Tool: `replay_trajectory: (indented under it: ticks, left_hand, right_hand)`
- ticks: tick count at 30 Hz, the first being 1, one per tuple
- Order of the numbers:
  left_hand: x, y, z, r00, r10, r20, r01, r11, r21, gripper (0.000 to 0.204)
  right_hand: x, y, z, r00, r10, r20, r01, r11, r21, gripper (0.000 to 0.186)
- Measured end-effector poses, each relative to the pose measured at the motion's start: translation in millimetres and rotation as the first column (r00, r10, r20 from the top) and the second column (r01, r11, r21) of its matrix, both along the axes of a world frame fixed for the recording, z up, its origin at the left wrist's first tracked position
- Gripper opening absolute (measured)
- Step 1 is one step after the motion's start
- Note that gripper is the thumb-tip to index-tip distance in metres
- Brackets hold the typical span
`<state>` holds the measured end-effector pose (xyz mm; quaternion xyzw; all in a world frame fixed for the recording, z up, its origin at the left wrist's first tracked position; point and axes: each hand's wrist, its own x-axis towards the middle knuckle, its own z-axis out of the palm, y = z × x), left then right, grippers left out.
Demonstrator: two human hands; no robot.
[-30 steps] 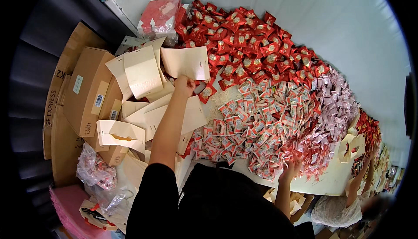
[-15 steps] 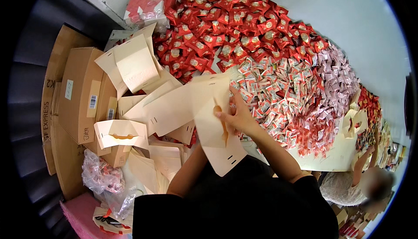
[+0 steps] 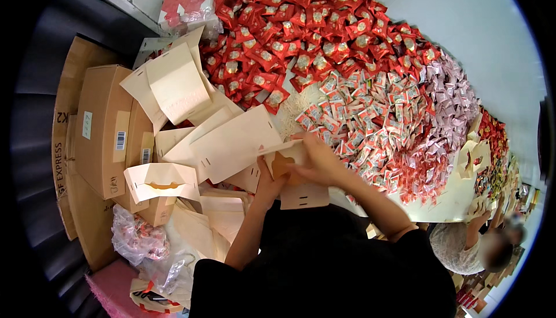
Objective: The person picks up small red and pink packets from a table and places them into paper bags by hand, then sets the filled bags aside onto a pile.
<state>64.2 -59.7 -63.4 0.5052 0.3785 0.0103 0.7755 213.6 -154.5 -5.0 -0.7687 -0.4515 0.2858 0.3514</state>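
With fingers curled closely on the cream card [image 3: 305, 196], your left hand [image 3: 270, 183] and right hand [image 3: 322, 163] might tear it by pulling unevenly.

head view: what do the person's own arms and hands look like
The black sleeves look plain and end near the elbows; the forearms are bare. The left hand and right hand wear no gloves; no watch shows.

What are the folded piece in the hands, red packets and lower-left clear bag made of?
Folded piece: matte cream card, probably, given its flat, creased panels. Red packets: glossy, likely plastic or foil film, from their highlights. Clear bag: apparently thin plastic, shiny and crinkled.
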Motion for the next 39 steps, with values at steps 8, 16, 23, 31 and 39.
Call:
replay_trajectory:
  ticks: [8,16,23,31,39]
  left_hand:
    - [-45,8,-2,0.995,-0.093,-0.040,0.086,0.986,-0.140,0.074]
    - [-65,2,11,0.996,0.059,0.063,-0.031,0.922,-0.387,0.069]
    - [-81,-2,1,0.952,-0.101,0.289,0.202,0.917,-0.343,0.071]
    - [-86,5,19,0.960,0.157,0.232,-0.002,0.831,-0.556,0.069]
    - [-69,2,29,0.971,0.154,0.185,-0.033,0.847,-0.530,0.062]
  right_hand:
    - [128,49,-49,0.932,0.353,0.085,-0.345,0.934,-0.096,0.048]
    - [171,91,-105,0.522,0.552,0.650,-0.215,0.823,-0.527,0.040]
    - [176,56,-124,0.497,0.452,0.741,-0.235,0.892,-0.386,0.044]
    - [118,96,-116,0.728,0.288,0.622,-0.131,0.949,-0.287,0.044]
    - [98,119,-124,0.763,0.301,0.572,-0.043,0.906,-0.420,0.042]
